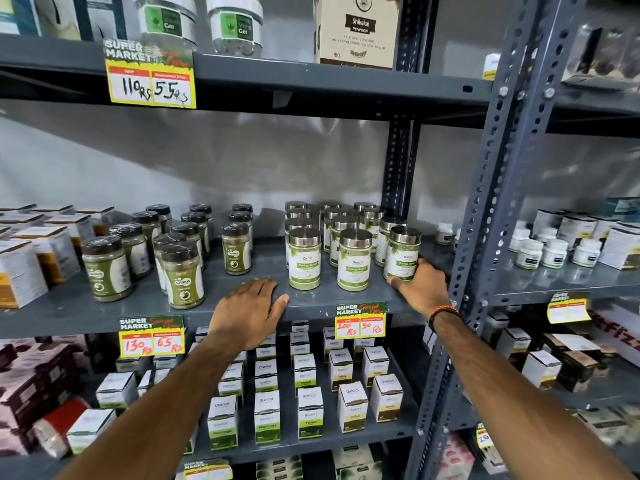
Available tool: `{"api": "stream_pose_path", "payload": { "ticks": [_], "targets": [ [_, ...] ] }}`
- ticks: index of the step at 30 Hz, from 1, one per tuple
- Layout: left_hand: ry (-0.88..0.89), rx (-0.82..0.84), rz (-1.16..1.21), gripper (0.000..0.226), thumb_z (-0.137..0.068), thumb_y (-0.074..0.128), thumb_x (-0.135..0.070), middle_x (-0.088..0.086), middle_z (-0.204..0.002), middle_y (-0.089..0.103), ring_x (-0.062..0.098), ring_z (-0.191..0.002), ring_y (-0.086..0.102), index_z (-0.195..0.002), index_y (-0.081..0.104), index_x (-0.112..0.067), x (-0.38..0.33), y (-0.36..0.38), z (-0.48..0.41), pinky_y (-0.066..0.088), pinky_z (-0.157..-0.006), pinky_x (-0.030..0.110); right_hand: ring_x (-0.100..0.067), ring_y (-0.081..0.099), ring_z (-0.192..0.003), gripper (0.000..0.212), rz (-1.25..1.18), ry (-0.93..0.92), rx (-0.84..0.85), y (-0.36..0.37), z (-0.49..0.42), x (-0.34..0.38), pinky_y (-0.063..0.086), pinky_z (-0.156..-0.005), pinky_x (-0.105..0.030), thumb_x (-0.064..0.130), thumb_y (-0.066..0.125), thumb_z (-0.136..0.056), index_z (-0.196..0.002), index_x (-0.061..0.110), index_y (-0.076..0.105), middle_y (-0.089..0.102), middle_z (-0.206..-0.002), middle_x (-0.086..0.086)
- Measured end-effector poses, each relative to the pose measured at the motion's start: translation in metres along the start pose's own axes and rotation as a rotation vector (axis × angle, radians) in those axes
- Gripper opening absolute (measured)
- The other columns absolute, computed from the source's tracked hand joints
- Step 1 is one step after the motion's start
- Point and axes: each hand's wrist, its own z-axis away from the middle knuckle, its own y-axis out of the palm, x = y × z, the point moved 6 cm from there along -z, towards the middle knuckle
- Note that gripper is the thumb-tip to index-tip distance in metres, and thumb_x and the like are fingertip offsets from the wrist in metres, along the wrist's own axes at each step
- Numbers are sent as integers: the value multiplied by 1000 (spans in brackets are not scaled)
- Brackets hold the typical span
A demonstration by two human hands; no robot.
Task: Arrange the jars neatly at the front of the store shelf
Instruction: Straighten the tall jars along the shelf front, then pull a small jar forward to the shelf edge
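While the right hand (420,287) was wrapped round the base of the rightmost front jar (402,253), the left hand (247,308) lay flat and empty on the shelf lip (242,315), fingers spread, gripping nothing. Hands were well apart.

The jar stood on the middle shelf, right end of the front row, near the upright post (498,188), with two matching silver-lid jars (355,259) beside it and more ranked behind.

Handling, as I judged it: rigid body, probably glass or hard clear plastic, could not tell which from there. Powder fill, so moderate weight, nothing shifting. Smooth label wrap and polished lid looked slippery, so gripping low on the body, thumb opposite fingers, made sense; lifting by the lid risked it being loose. Sliding on the steel shelf would be safer than lifting.

Long axis was vertical; the held jar leaned slightly left. Label faced outward, towards the aisle, roughly square with its neighbours.
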Motion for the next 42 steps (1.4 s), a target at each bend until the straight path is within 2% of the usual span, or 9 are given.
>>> {"api": "stream_pose_path", "payload": {
  "ticks": [5, 9, 13, 19, 21, 25, 28, 37, 42],
  "targets": [
    [-24, 40, 43, 69, -102, 21, -65, 4, -153, 52, 26, -135, 51, -149, 44, -21, 0, -1, 0, 44, -107, 44, -23, 70, -112, 67, -80, -12, -9, -5, 12, -1, 46, -92, -23, 32, 91, -74, -131, 11, 64, 74, -123, -6],
    [-96, 135, 201, 71, -100, 36, -65, 10, -154, 48, 31, -133, 51, -155, 33, -20, 0, -11, 1, 47, -104, 52, -28, 65, -122, 84, -105, -35, -74, -23, 36, 9, 51, -102, -36, 29, 88, -81, -148, 1, 46, 66, -137, -13],
    [-14, 12, 224, 73, -100, 40, -64, 9, -156, 44, 31, -135, 49, -156, 29, -18, -9, -43, 15, 50, -102, 52, -17, 68, -107, 63, -159, -169, -178, -41, 72, 42, 56, -95, -37, 31, 79, -89, -142, 9, 54, 69, -133, -7],
    [54, -222, 139, 74, -98, 36, -67, 10, -151, 48, 30, -137, 47, -151, 32, -17, 7, -111, 33, 45, -109, 50, 1, 67, -91, 50, -247, -385, -89, -8, 113, 134, 50, -75, -6, 34, 76, -91, -134, 12, 62, 71, -126, 0],
    [47, -289, 139, 70, -98, 40, -64, 11, -146, 51, 32, -135, 48, -149, 36, -16, 30, -129, 41, 45, -108, 51, 11, 64, -87, 48, -297, -428, -31, 17, 125, 167, 48, -70, -2, 36, 78, -89, -131, 16, 64, 72, -123, 4],
    [-11, -363, 101, 64, -98, 47, -59, 11, -139, 54, 33, -130, 49, -145, 40, -16, 91, -149, 62, 46, -104, 51, 0, 69, -87, 53, -382, -434, 108, 72, 141, 223, 53, -70, -8, 37, 81, -87, -132, 18, 62, 72, -122, 4],
    [-90, -395, 70, 60, -100, 48, -57, 11, -138, 53, 32, -130, 47, -144, 39, -17, 142, -150, 82, 45, -104, 49, -11, 70, -97, 64, -419, -387, 186, 112, 149, 252, 59, -83, -30, 46, 83, -82, -135, 21, 58, 68, -129, 1],
    [-357, -139, 8, 91, -98, 26, -72, 23, -165, 27, 38, -151, 27, -158, 22, -4, 249, -97, 107, 29, -121, 53, -15, 65, -107, 90, -400, -377, 245, 187, 152, 283, 58, -90, -37, 60, 85, -70, -143, 20, 50, 61, -138, -3],
    [-397, -51, 8, 98, -94, 20, -79, 21, -160, 37, 38, -145, 37, -155, 29, -4, 270, -65, 105, 34, -118, 51, -15, 66, -101, 84, -357, -411, 261, 206, 153, 293, 59, -87, -35, 59, 88, -66, -132, 21, 53, 67, -118, 3]
  ]
}}
